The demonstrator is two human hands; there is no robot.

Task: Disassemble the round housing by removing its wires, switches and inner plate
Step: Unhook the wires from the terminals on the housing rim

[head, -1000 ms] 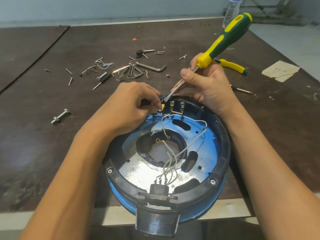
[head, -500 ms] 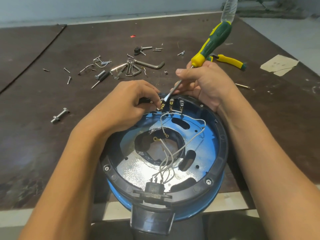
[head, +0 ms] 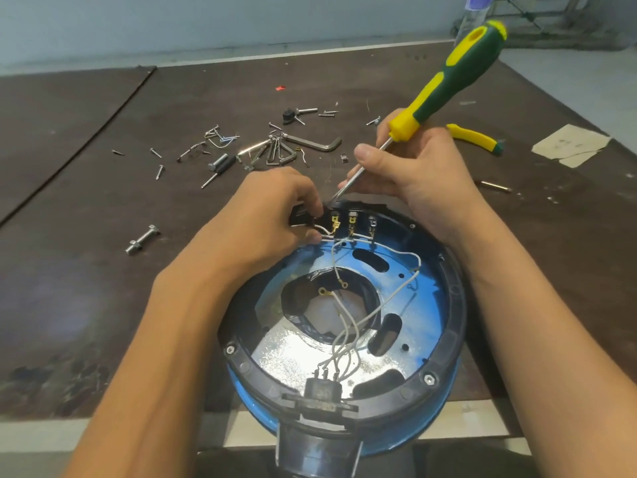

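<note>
The round housing (head: 448, 339), blue with a black rim, lies at the table's near edge. Its shiny blue inner plate (head: 296, 353) has a central hole. White wires (head: 348, 326) run from a black connector (head: 322, 391) at the near rim to a black switch block (head: 351, 219) with brass terminals at the far rim. My left hand (head: 269, 215) pinches a black part and white wire ends at the block's left end. My right hand (head: 413, 174) grips a green-and-yellow screwdriver (head: 451, 81), its tip touching the block's left end.
Loose screws, hex keys (head: 310, 143) and small metal parts lie scattered on the dark table (head: 86, 270) beyond the housing. A bolt (head: 141, 239) sits to the left. Yellow-handled pliers (head: 475, 138) and a paper scrap (head: 568, 144) lie at the right.
The screwdriver handle tilted and swung while its tip stayed at the switch block. The left hand pulled the black part slightly leftward. The view shifted a little.
</note>
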